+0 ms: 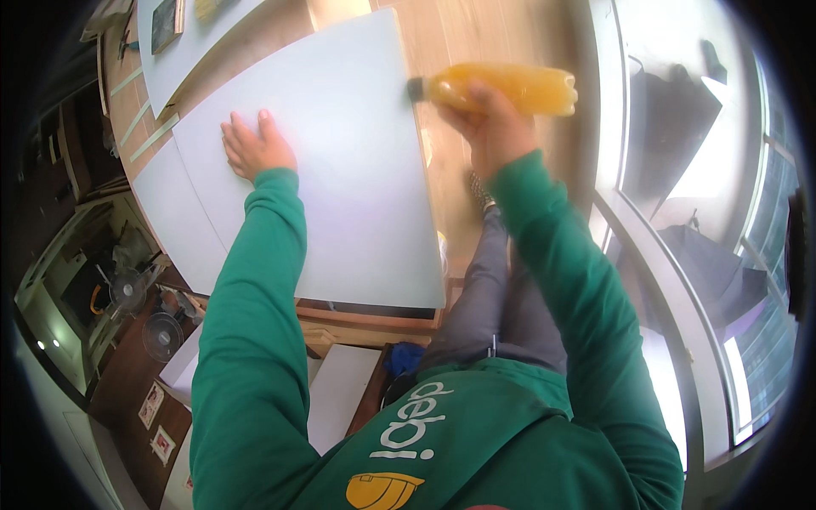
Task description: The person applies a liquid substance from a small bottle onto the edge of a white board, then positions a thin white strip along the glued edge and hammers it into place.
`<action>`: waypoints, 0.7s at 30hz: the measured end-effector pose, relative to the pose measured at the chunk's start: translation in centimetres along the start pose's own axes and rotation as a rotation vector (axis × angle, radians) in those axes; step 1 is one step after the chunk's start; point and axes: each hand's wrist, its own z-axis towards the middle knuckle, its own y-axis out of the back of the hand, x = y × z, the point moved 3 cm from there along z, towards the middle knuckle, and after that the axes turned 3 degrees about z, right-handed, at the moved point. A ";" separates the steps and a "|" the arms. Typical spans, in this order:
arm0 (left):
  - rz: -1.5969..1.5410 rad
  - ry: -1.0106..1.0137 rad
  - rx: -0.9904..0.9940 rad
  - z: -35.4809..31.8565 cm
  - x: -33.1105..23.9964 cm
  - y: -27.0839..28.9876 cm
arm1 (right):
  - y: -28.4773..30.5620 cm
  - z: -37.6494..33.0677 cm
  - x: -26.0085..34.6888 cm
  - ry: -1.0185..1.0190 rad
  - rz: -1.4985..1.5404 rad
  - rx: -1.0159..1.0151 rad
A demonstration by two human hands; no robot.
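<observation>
My left hand (257, 146) lies flat with fingers spread on a large white panel (357, 195). Off the panel's right edge, my right hand (489, 123) is wrapped round a plastic bottle (518, 87) of yellow-orange contents. The bottle is held on its side, its dark cap (415, 89) pointing left toward the panel's edge. Whether the cap touches that edge I cannot tell. Both forearms are in green sleeves.
Another white panel (204, 38) lies at the far left, with a dark block (167, 24) on it. A window frame (654, 255) runs along the right side. Fans (161, 336) stand at the lower left. Wooden floor (544, 25) shows beyond the bottle.
</observation>
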 end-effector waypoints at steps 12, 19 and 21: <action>0.007 -0.037 0.007 -0.1 -0.1 -0.1 | -4.9 9.9 2.9 0.082 -0.062 0.118; 0.019 -0.049 -0.011 -0.2 0.3 -0.1 | -4.2 8.1 2.6 0.052 -0.056 0.096; 0.024 -0.046 0.004 -0.2 -0.2 -0.1 | -4.9 9.4 3.3 0.067 -0.077 0.093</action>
